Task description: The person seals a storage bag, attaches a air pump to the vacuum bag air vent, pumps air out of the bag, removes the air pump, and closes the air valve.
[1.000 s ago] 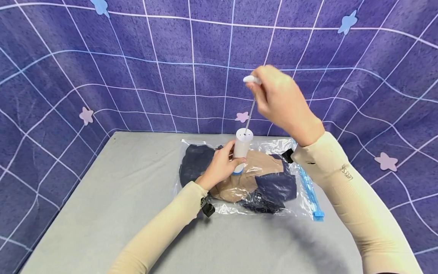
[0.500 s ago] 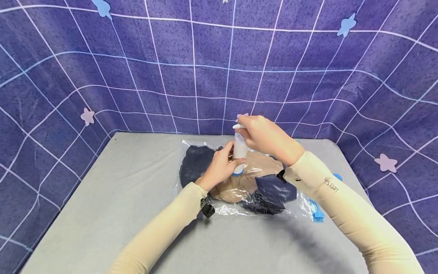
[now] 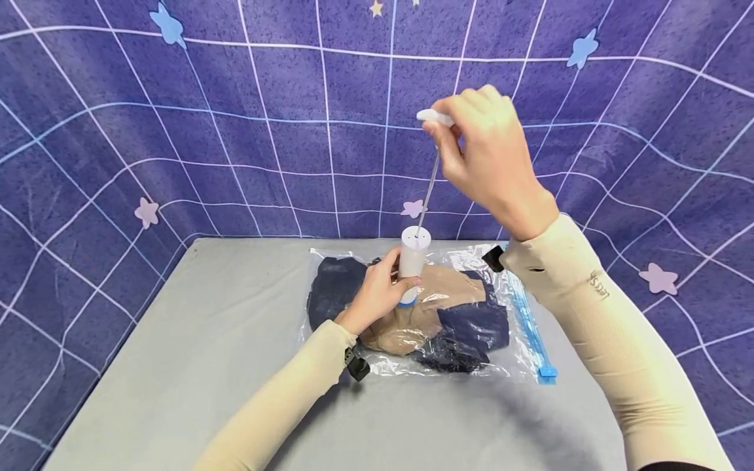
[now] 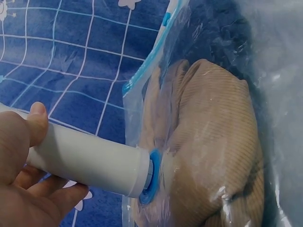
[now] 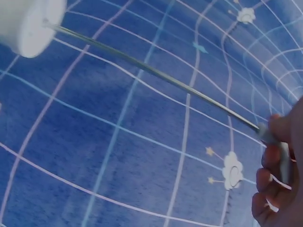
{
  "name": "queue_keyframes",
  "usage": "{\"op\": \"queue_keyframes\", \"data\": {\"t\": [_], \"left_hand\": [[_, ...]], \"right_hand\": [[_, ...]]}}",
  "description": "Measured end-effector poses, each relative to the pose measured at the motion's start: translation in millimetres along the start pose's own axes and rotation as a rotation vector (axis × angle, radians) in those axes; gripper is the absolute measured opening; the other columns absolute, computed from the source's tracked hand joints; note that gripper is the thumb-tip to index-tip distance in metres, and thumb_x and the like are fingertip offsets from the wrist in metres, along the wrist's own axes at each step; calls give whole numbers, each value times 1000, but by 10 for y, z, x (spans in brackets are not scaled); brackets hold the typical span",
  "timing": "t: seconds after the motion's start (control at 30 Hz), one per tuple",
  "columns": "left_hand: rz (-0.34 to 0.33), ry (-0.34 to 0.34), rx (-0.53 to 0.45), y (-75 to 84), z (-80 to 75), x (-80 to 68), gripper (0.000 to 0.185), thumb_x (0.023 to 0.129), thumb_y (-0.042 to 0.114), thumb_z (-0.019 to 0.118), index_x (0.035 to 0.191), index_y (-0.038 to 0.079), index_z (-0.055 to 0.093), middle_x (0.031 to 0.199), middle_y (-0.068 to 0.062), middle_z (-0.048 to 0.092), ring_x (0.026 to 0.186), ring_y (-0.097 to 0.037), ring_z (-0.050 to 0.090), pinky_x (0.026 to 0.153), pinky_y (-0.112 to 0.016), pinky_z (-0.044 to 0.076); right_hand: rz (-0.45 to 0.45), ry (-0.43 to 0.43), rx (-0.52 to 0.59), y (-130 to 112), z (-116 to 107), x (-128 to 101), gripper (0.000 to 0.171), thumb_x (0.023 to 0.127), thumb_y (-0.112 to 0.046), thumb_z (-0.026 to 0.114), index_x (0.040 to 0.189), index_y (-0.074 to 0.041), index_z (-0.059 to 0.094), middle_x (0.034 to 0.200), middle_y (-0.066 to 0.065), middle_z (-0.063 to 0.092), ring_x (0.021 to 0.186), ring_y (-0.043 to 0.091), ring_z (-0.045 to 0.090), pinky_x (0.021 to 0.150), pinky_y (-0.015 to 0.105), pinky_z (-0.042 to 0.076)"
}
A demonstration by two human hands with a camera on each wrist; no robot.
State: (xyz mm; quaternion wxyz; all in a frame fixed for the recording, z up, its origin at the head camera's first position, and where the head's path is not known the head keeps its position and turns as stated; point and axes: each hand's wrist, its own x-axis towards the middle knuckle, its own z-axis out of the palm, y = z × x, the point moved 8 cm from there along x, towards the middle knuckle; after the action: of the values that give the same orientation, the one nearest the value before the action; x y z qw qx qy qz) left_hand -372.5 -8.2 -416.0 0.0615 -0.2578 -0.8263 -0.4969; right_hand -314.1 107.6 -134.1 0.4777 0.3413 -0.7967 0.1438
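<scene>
A white hand pump [image 3: 414, 252] stands over the blue valve [image 4: 152, 177] of a clear vacuum storage bag [image 3: 383, 365]. My left hand [image 3: 377, 292] grips the pump's barrel, thumb on the near side. Above it, my right hand [image 3: 485, 154] holds the white pump handle [image 3: 434, 117], with the thin metal rod [image 3: 428, 190] drawn far out of the barrel. In the right wrist view the fingers curl round the handle and the rod runs back to the barrel's end. Inside the bag lie tan ribbed clothing [image 4: 218, 123] and dark navy clothing [image 3: 474, 327].
A blue zip slider [image 3: 547, 373] sits at the bag's right edge, along the blue zip strip [image 3: 527, 320]. The bag lies on a grey cloth-covered table [image 3: 235, 314]. A purple gridded curtain [image 3: 283, 118] with star shapes hangs behind and at both sides.
Half a second ago my right hand was low with the handle down at the barrel's top. It has risen, pulling the rod out again. My left hand stays on the barrel.
</scene>
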Motion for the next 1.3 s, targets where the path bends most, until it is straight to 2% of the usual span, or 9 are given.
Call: {"op": "queue_keyframes", "data": {"t": [0.07,0.2,0.3,0.5,0.67,0.83,1.0,1.23,1.3], "left_hand": [[-2,4,1,-9,-1,0,57,90,19,81,140,7,55,125,-16,71,118,-29,69,99,-39,58],[5,-2,4,-9,7,15,56,91,21,80,140,8,54,127,-16,71,120,-29,69,99,-39,58],[11,-2,7,-6,4,16,56,91,20,80,139,8,55,127,-15,71,119,-28,69,99,-39,58],[28,5,6,-12,-3,12,55,90,18,81,138,8,55,124,-15,72,118,-27,70,98,-38,58],[39,13,11,-20,-9,8,55,90,18,81,138,7,54,123,-15,72,117,-27,70,97,-36,59],[28,16,-8,-37,-14,-7,54,89,17,81,136,6,57,122,-16,73,115,-27,71,96,-36,59],[26,13,-6,-43,-8,-5,59,89,17,82,140,7,55,123,-16,73,115,-27,71,96,-37,59],[32,23,-8,-46,-13,-8,54,89,17,82,137,8,57,121,-16,74,115,-27,71,96,-37,59],[28,20,-11,-49,-12,-18,53,89,17,82,135,7,58,121,-16,73,115,-27,71,97,-38,59]], "right_hand": [[18,-17,37,9,-11,25,29,105,-21,58,102,6,69,79,17,62,74,34,53,69,42,43],[31,-153,119,8,143,-71,23,105,-14,58,100,8,63,80,16,60,69,27,53,66,36,48],[28,-264,143,-13,341,-238,18,103,-11,60,92,3,59,75,12,56,62,22,49,58,33,47],[55,-493,163,-65,778,-638,26,102,-10,59,78,-7,51,66,4,47,58,17,44,54,32,45],[81,-643,157,-102,1023,-872,23,102,-9,58,80,-7,50,67,4,46,58,17,44,52,33,44],[99,-726,165,-121,1088,-916,21,104,-12,59,85,-7,53,73,5,54,60,19,50,58,35,51],[87,-685,139,-97,913,-693,15,101,-12,63,88,-5,60,80,9,62,66,22,58,60,34,56],[52,-329,111,-66,349,-79,17,101,-12,64,95,4,64,83,14,63,70,25,55,64,36,51],[52,-262,117,-63,242,26,19,103,-13,63,97,5,64,83,15,62,70,26,53,65,37,49]]}}
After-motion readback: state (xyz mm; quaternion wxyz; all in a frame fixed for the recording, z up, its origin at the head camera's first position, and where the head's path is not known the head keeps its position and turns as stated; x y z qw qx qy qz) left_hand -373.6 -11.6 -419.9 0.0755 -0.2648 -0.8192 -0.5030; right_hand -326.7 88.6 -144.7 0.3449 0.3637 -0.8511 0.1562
